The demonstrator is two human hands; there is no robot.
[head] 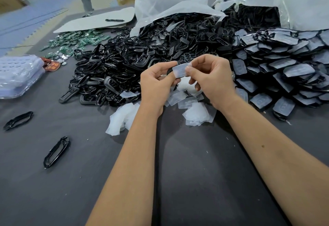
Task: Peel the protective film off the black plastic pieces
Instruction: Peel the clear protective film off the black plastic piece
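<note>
A black plastic piece (171, 71) is gripped in the curled fingers of the left hand (156, 81), above the grey table (195, 172). Its protective film (180, 70) is pinched between thumb and forefinger of the right hand (211, 78). Discarded film scraps (195, 113) are heaped just below both hands.

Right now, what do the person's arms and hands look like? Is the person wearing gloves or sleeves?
No gloves and no sleeves show. The left hand and right hand are bare, and both forearms are bare all the way to the bottom of the picture. No ring or bracelet is visible. The right forearm has a small dark spot.
</note>
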